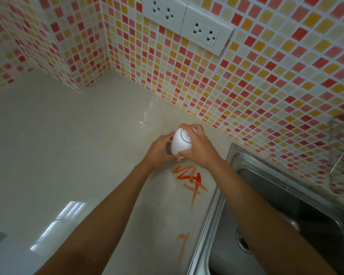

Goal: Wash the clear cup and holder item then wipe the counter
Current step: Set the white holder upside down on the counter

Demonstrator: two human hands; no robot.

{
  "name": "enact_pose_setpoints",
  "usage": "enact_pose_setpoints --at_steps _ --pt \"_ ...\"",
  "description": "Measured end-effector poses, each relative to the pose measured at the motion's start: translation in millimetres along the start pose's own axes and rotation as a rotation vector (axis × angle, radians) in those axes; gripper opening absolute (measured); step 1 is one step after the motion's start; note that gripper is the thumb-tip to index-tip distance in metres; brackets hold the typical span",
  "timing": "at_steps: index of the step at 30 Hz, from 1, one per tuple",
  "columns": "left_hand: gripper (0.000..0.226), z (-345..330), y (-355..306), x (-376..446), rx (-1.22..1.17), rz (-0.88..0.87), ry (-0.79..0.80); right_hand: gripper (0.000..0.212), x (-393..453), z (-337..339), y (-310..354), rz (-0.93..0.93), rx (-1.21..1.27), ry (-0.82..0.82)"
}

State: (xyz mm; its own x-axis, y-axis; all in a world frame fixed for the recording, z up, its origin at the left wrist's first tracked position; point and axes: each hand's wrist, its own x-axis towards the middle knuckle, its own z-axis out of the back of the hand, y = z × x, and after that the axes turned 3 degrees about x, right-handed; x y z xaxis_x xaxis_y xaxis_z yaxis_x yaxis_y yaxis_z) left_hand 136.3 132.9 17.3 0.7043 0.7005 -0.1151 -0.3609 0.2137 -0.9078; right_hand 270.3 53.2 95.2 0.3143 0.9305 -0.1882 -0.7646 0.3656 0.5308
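Observation:
Both my hands hold a white rounded holder just above the pale counter, near the tiled back wall. My right hand curls over its top and right side. My left hand wraps its left side and underside, where a bit of something clear shows between my fingers; whether that is the clear cup is hard to tell. Red-orange smears streak the counter right below my hands, and a fainter smear lies nearer to me.
A steel sink is set into the counter at the right, its drain near the front. A wire rack with something yellow-green hangs on the mosaic wall at the far right. Wall sockets sit above.

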Motion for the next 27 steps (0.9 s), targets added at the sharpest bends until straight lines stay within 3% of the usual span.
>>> enact_pose_setpoints --at_steps 3,5,9,12,22,25,27 --pt "0.09 1.8 -2.4 2.7 0.001 -0.036 -0.005 0.093 1.9 -5.0 -7.7 -0.078 0.31 0.026" --pt "0.087 1.7 -2.7 4.7 0.001 -0.04 0.029 0.075 1.2 -6.9 -17.0 -0.216 0.661 -0.021" --pt "0.086 2.1 2.6 9.5 -0.009 -0.032 0.056 0.031 -1.1 -15.7 -26.4 -0.404 0.968 -0.003" --pt "0.086 3.8 5.0 13.5 -0.015 -0.035 0.062 0.034 1.7 -23.0 -24.2 -0.427 1.116 -0.033" --pt "0.091 3.3 5.9 11.4 0.057 0.013 0.103 0.045 -0.6 -31.8 -24.8 -0.427 1.187 -0.068" --pt "0.1 7.7 -5.1 5.0 0.196 0.075 0.097 0.057 -13.9 -27.7 -27.2 -0.471 1.007 -0.197" --pt "0.094 12.9 -13.7 -4.7 0.234 0.095 -0.006 0.059 -29.8 -17.4 -31.9 -0.459 0.768 -0.286"
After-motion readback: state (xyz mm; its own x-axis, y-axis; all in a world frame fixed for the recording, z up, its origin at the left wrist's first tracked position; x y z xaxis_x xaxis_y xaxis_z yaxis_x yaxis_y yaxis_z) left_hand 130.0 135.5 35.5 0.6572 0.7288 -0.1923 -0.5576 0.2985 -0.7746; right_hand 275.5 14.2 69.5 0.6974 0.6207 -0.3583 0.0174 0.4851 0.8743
